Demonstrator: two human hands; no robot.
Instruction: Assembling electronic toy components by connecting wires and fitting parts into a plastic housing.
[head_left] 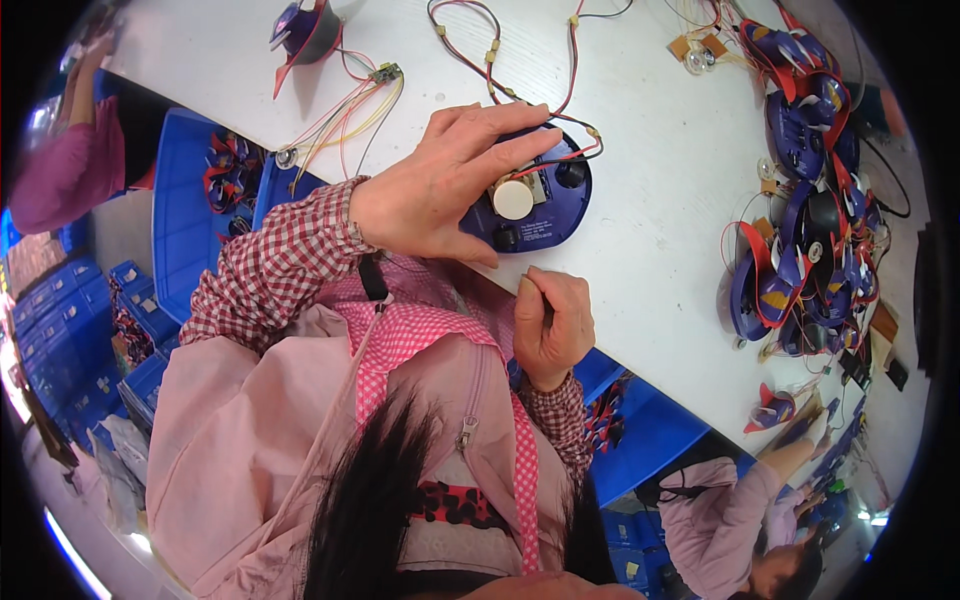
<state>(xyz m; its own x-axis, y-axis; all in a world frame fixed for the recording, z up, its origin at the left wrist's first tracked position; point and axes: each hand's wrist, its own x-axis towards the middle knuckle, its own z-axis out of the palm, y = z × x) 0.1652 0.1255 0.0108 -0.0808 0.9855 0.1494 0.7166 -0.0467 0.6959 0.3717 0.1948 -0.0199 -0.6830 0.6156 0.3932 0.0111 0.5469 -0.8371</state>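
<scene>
Head view: white flat bench [640,250] carries a round blue plastic shell half [530,200], open side up, at its near edge. Left hand [440,185] lies over the shell's left part, fingers spread and pressing it down, not wrapped around it. Inside the shell: a round cream disc [513,199] at centre and a black round part [571,173] to the disc's right. Red and black wires [560,105] run from the shell's far side across the bench. Right hand [550,325], just near of the shell, is curled shut; something thin may sit in its grip, but cannot tell what. Judgement: parts are seated, the shell is not yet closed. Right of the shell, well apart, a heap of blue-and-red toy shells with wires [805,200].
</scene>
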